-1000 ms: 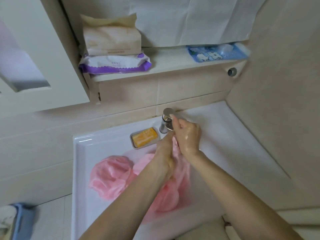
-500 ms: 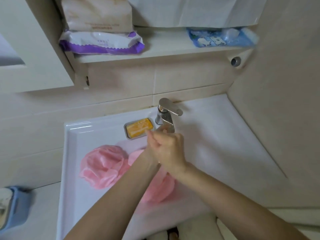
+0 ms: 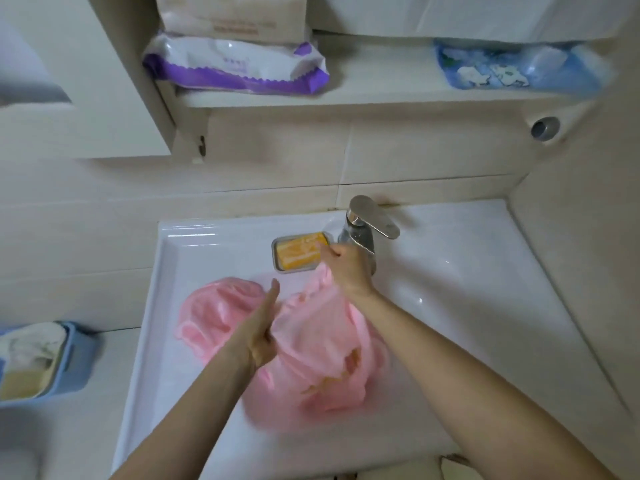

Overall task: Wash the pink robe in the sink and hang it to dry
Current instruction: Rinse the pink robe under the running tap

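A basket (image 3: 74,358) sits low at the left, beside the sink (image 3: 162,271). The robe (image 3: 214,306) lies heaped in the sink (pink and crumpled). The left hand (image 3: 261,329) is flat, fingers straight, its edge against the cloth. Soap (image 3: 299,254) rests in a tray (image 3: 275,256) behind. The right hand (image 3: 348,268) is curled round a bunch of the robe, lifted just in front of the tap (image 3: 363,226).

Shelf (image 3: 381,88): purple-white packet (image 3: 235,69), blue packet (image 3: 516,69)
Soap dish (image 3: 298,269): orange bar (image 3: 299,254) inside
Blue basket (image 3: 78,362): perhaps holding cloths
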`<state>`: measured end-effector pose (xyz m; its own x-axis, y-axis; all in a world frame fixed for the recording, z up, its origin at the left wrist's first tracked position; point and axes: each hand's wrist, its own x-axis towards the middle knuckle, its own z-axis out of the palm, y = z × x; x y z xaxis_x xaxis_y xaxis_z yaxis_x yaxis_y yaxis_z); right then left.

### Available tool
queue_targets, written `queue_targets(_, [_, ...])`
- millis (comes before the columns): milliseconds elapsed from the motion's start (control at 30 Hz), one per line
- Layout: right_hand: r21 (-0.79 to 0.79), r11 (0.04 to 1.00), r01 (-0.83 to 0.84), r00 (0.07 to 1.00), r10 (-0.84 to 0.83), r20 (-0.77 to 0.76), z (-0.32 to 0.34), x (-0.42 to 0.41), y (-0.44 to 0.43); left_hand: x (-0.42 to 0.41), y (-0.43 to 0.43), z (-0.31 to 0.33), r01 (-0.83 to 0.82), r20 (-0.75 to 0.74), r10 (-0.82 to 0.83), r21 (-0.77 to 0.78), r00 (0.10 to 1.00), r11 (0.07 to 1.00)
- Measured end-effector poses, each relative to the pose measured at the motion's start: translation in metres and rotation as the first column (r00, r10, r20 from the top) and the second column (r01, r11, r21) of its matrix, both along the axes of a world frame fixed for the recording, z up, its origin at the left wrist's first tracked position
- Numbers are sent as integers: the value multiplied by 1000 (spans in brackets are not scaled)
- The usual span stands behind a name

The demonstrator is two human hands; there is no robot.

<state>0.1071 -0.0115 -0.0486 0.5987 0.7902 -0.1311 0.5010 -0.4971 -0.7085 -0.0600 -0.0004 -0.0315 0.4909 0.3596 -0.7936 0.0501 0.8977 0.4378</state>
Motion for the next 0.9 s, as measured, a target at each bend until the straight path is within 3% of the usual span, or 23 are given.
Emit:
queue_targets(67, [-31,999,30,997,-32,-67,1,9,14,-18,11,-3,53,21,-54,33,998,998])
queue_targets(167, [-66,984,-165,986,162,-45,-11,10,40,-32,19,-15,134,37,-137,70,990,989])
queue_targets(233, [-105,943,-317,945,323,46,-31,9,61,-31,23,-21,88,71,-103,187,992,978])
queue_targets(300, [-329,827,-457,826,532,189,-47,9,80,-31,30,-26,-56,208,2,255,978,965])
queue_targets(367, [-482,728,-488,687,661,303,-53,10,90,-34,37,-34,-123,264,53,256,963,959])
queue_targets(567, [-609,622,-491,513,772,375,-58,17,99,-36,42,-59,-250,416,180,120,892,961])
queue_targets(767, [-706,521,-481,225,851,475,-53,26,102,-34,39,-61,-239,431,216,-2,876,971])
queue_targets(900, [-659,577,-483,291,816,500,-43,31,98,-27,40,-58,-308,395,313,-77,864,948])
